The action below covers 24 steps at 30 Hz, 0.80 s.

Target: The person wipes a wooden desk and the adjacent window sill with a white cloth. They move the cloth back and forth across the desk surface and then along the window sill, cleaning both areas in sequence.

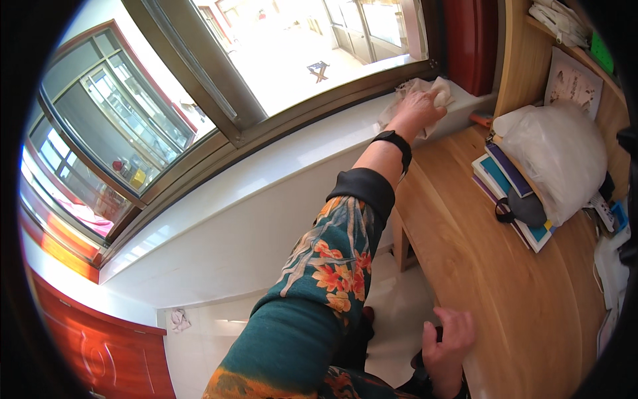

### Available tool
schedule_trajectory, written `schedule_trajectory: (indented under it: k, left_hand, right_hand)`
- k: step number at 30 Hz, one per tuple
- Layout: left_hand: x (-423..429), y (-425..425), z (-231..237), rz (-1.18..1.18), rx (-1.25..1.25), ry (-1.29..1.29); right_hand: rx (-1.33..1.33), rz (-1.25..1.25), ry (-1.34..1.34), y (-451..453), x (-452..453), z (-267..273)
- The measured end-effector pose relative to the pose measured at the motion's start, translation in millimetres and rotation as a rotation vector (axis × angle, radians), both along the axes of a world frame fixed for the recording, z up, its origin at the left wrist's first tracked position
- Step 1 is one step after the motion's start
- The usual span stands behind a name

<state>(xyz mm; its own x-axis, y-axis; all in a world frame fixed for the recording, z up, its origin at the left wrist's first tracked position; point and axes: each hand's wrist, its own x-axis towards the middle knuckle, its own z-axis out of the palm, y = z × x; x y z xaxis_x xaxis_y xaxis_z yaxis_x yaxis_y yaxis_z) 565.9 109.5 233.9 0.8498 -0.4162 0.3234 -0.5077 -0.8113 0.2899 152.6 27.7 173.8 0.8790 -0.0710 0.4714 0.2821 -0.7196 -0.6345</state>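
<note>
My left hand [419,108] is stretched far out to the window end of the white windowsill [299,158]. It grips a crumpled pale cloth [442,91], which is pressed on the sill and hangs partly over its front edge. The fingertips are mostly hidden in the folds. Low in the view, my right hand [450,344] is at the near edge of the wooden desk [478,279], thumb apart from the fingers. Nothing clearly shows in its grasp; a dark patch lies behind the gap between thumb and fingers.
Books [503,184], a dark grey rounded item [527,208] and a stuffed white plastic bag [560,154] lie on the desk. A metal-framed sliding window [234,134] borders the sill. Another cloth [179,320] lies on the floor beside a red wooden cabinet [104,344].
</note>
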Motion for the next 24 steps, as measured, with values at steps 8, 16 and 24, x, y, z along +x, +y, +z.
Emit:
schedule_trajectory:
  k: [8,16,24]
  left_hand:
    - [19,-31,2,-0.003,0.025,0.04]
    - [2,-24,0,0.04,0.015,-0.009]
    - [-26,27,-4,0.037,-0.022,-0.045]
  right_hand:
    - [-0.002,0.054,0.04,-6,-2,4]
    - [0.005,-0.022,0.009,0,1,-4]
    - [0.081,-0.103,0.054,3,0,-4]
